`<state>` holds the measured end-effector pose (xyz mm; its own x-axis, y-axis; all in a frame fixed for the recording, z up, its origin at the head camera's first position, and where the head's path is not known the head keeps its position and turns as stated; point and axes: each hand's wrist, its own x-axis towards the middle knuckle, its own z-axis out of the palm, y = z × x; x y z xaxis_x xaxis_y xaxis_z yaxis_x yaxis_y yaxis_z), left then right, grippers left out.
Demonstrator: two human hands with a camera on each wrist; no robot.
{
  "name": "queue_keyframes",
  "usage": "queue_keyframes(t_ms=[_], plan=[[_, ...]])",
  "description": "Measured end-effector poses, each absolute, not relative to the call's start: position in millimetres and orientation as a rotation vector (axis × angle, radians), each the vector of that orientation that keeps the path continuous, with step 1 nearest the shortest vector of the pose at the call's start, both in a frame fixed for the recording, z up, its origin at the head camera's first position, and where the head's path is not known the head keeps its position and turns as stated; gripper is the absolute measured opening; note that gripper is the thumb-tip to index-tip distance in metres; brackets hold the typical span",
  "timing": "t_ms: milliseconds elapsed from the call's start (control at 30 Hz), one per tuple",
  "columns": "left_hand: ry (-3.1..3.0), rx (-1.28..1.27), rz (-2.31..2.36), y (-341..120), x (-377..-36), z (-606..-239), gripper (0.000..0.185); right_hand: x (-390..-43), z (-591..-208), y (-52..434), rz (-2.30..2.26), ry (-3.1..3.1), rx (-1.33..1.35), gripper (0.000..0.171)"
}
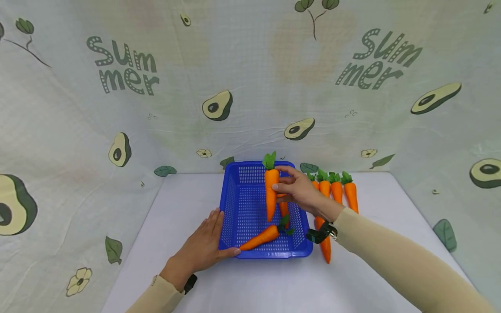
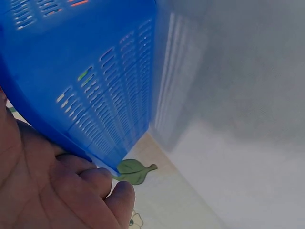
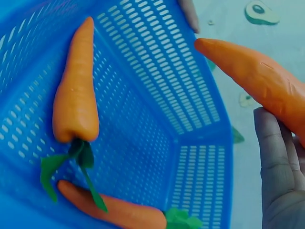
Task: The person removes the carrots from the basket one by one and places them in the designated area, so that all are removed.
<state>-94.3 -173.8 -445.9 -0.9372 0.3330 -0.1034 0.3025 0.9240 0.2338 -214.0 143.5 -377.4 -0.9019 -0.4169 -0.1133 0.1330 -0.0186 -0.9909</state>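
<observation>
My right hand point(image 1: 300, 189) pinches an orange carrot point(image 1: 271, 184) with a green leafy top, holding it leaf end away over the blue plastic basket point(image 1: 266, 255). In the right wrist view the fingers lie along the thick part of this carrot point(image 3: 259, 78), its tip pointing over the rim. Two more carrots are inside: one lies slantwise near the front wall point(image 1: 261, 238), the other along the right wall point(image 1: 284, 213), partly hidden by the hand. My left hand point(image 1: 200, 247) rests against the basket's front left corner, fingers straight along the left side and thumb on the front rim.
Right of the basket several carrots point(image 1: 351, 195) lie in a row on the white table point(image 1: 266, 287), leafy ends away, partly covered by my right forearm. A cloth printed with avocados point(image 1: 217, 105) and leaves hangs behind and at both sides.
</observation>
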Motion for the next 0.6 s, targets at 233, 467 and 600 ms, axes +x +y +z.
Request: queue_keyframes(t_ms=[233, 467, 600], plan=[[2.94, 0.472, 0.361, -175, -95, -450, 0.126, -215, -374, 174, -1.979, 1.969, -0.278, 0.066], [2.934, 0.457, 0.371, -174, -95, -450, 0.125, -212, -373, 211, -1.929, 2.071, -0.24, 0.068], [2.921, 0.445, 0.392, -173, -94, -450, 0.124, -208, -374, 231, -1.846, 2.177, -0.223, 0.071]])
